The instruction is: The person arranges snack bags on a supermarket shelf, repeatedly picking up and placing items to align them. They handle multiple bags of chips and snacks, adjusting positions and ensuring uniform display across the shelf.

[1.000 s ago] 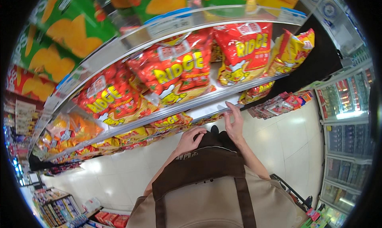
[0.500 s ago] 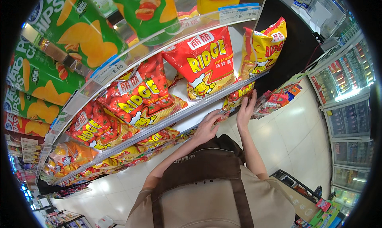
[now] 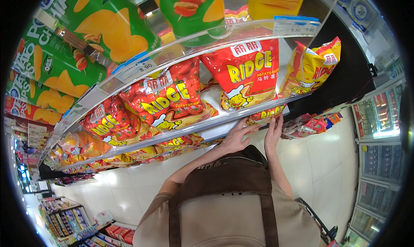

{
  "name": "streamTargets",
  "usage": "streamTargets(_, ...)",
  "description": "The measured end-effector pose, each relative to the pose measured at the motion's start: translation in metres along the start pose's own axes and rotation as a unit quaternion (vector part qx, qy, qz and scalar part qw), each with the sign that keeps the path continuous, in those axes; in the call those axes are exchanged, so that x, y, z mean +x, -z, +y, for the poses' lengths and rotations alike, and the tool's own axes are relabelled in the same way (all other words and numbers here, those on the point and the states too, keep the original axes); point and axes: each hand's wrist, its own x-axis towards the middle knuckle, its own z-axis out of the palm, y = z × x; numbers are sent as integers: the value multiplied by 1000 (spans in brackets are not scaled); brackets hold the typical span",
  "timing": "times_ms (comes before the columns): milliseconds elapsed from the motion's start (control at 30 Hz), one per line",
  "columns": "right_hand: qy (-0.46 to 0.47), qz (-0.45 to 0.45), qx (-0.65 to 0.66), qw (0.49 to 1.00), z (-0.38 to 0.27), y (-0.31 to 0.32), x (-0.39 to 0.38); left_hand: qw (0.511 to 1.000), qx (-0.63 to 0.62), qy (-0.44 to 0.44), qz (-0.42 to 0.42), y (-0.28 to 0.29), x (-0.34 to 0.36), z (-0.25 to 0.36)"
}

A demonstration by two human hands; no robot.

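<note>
My left hand [image 3: 235, 138] reaches up under the edge of the middle shelf [image 3: 202, 127], fingers curled on a red chip bag [image 3: 264, 114] lying on the shelf below. My right hand [image 3: 274, 134] lies flat against the same bag's right side, fingers straight and pointing up. Most of this bag is hidden behind the shelf rail. Directly above the hands a large red chip bag [image 3: 248, 74] stands upright on the middle shelf, with a yellow and red bag [image 3: 312, 70] at its right.
More red chip bags [image 3: 170, 98] fill the middle shelf to the left, and green bags [image 3: 108, 25] line the top shelf. Drink coolers [image 3: 379, 130] stand at the right. A low rack of small snack packs [image 3: 312, 125] sits beyond the hands over white floor tiles [image 3: 327, 161].
The shelves have come closer and slid left in view. Both hands have moved together under the right part of the middle shelf onto the lower red bag.
</note>
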Motion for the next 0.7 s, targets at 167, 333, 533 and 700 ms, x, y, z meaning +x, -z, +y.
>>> streamTargets(167,38,-79,-61,994,-6,-14,-19,995,-45,62,66,14,-28,-13)
streamTargets(333,115,-165,-145,969,-13,-40,-27,975,-43,152,155,23,-59,-36)
streamTargets(533,160,-235,-169,944,1,-81,-27,923,-40,253,286,32,-62,-62)
streamTargets(700,147,-273,-170,935,21,-108,-24,926,-13,190,327,36,-61,-99)
